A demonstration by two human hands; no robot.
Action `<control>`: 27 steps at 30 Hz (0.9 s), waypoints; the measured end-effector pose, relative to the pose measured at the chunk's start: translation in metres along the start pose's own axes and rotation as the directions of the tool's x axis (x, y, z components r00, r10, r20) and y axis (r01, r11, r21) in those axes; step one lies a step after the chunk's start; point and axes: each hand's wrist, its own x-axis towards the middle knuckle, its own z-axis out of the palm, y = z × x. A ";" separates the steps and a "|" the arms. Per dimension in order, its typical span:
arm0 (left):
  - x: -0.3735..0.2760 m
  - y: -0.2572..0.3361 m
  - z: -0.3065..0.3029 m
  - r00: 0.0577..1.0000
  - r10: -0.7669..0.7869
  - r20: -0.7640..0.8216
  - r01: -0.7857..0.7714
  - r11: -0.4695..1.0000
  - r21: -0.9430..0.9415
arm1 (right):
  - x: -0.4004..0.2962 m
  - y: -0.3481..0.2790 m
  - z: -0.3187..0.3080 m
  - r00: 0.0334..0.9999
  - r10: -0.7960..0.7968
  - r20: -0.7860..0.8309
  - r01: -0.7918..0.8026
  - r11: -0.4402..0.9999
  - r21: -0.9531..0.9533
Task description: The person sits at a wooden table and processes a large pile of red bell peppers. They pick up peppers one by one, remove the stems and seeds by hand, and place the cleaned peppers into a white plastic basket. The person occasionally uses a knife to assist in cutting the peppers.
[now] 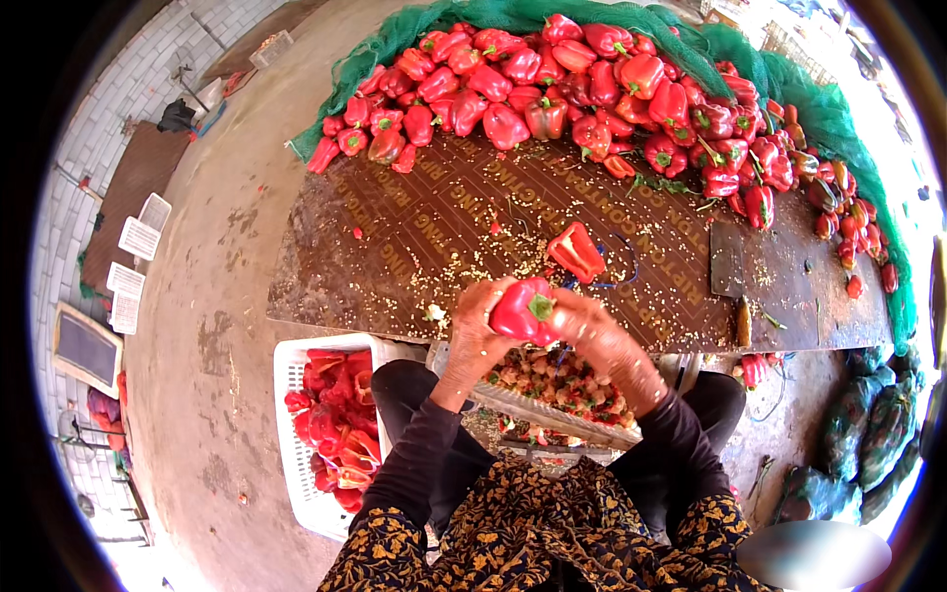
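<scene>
A red bell pepper [514, 311] with its green stem facing right is held between my hands near the table's front edge. My left hand [477, 325] grips its left side. My right hand [588, 325] touches its right side by the stem; bright glare and scattered seeds partly obscure the fingers. Just beyond lies a cut red pepper piece [577, 253], hollow side showing, beside a loop of blue cord [629, 259]. A large heap of red peppers [503, 81] covers the far side of the seed-strewn board table [414, 259].
A white plastic basket [288, 436] of cut peppers stands at lower left. Below the table edge, a container holds pepper cores and seeds [555, 377]. A cleaver [726, 259] with a wooden handle lies at right. Green netting [355, 66] borders the heap; filled net sacks [851, 429] rest on the floor.
</scene>
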 end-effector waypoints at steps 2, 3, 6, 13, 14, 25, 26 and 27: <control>-0.001 0.011 0.003 0.992 0.090 0.087 -0.094 0.995 0.040 | -0.008 0.004 0.013 1.000 0.026 -0.011 -0.025 0.992 0.128; 0.001 0.014 0.005 0.980 0.170 0.100 -0.173 0.985 0.020 | -0.010 0.004 0.012 0.998 0.065 0.000 -0.064 0.989 0.137; -0.007 0.015 -0.008 0.862 -0.104 0.497 0.312 0.880 -0.357 | -0.018 0.006 0.008 0.985 0.170 0.019 -0.171 0.972 0.163; -0.038 0.018 0.025 0.918 -0.100 0.383 0.123 0.992 -0.036 | -0.021 0.058 -0.010 0.980 -0.038 -0.194 -0.032 0.938 -0.346; -0.042 0.025 0.036 0.915 -0.056 0.398 0.047 0.998 0.032 | -0.023 0.072 -0.016 0.967 -0.139 -0.213 0.010 0.856 -0.517; -0.056 -0.011 -0.101 0.848 -0.430 -0.310 0.446 0.895 -0.022 | 0.000 0.021 -0.072 0.923 -0.152 0.354 0.354 -0.030 -0.935; -0.062 -0.014 -0.122 0.833 -0.396 -0.387 0.440 0.897 0.029 | 0.026 0.019 -0.074 0.962 -0.178 0.208 0.188 -0.123 -0.975; -0.073 -0.030 -0.141 0.786 -0.337 -0.518 0.503 0.836 0.219 | 0.048 0.020 -0.074 0.973 -0.218 0.069 0.020 -0.216 -0.976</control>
